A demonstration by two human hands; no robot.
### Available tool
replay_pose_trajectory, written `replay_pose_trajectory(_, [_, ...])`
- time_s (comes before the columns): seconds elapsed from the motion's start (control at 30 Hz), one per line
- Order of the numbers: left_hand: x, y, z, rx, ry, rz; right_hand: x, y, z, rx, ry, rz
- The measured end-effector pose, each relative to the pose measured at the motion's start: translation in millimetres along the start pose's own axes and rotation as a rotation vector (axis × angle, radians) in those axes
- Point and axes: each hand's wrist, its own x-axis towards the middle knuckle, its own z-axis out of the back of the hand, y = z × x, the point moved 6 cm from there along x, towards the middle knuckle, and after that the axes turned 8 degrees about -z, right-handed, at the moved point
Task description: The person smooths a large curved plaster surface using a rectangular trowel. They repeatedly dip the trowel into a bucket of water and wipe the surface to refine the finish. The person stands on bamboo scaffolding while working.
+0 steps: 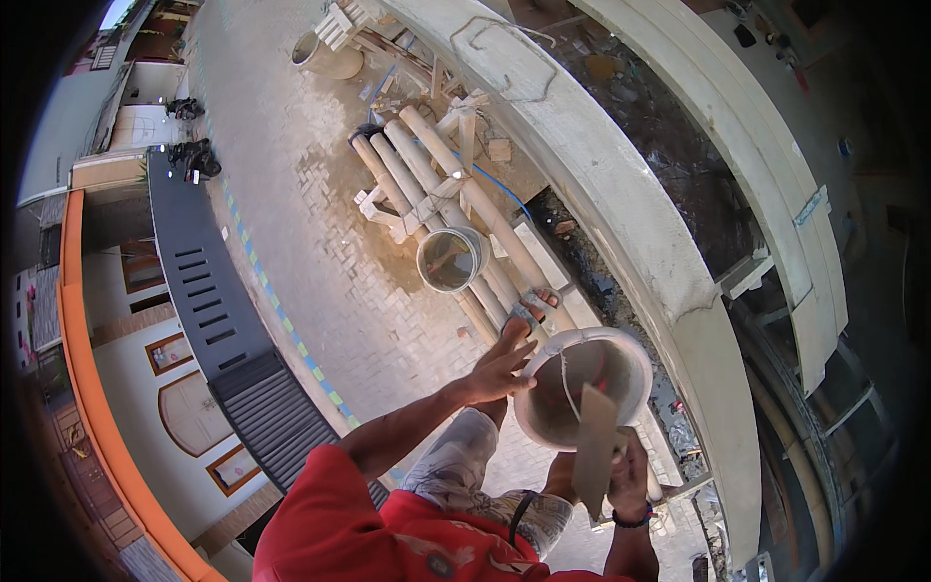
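Flat tan rectangular hand tool [593, 451] hanging right over the round whitish bucket [640, 376]!

Right hand [630, 475] grips it from behind, presumably for control; left hand [502, 373], fingers spread, sits at the rim, perhaps steadying it; long round tan bamboo poles [485, 209] apparently give footing.

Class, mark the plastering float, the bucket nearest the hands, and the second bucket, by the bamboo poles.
Plastering float [593, 453]: head view, middle of its flat blade.
Nearest bucket [640, 376]: head view, right side of its rim.
Second bucket [481, 250]: head view, outer side wall.
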Motion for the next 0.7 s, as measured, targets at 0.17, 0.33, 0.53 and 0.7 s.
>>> replay_pose_trajectory(0.17, [48.9, 113.0, 116.3, -0.447, -0.589, 0.335, -14.2, -123.9, -24.2, 0.016, 0.024, -0.160])
replay_pose_trajectory(0.33, [80.2, 275.9, 238.0, -0.477, -0.760, 0.326, -13.8, -151.6, 1.4, 0.023, -0.199, -0.279])
replay_pose_trajectory(0.53, [118.8, 314.5, 287.5, -1.245, -1.030, -0.046, -29.9, -218.6, 42.2, -0.124, -0.408, -0.293])
replay_pose_trajectory(0.7, [128.8, 292.5, 268.8, -1.109, -1.079, -0.147, -37.6, -245.6, 56.1, 0.056, -0.493, -0.344])
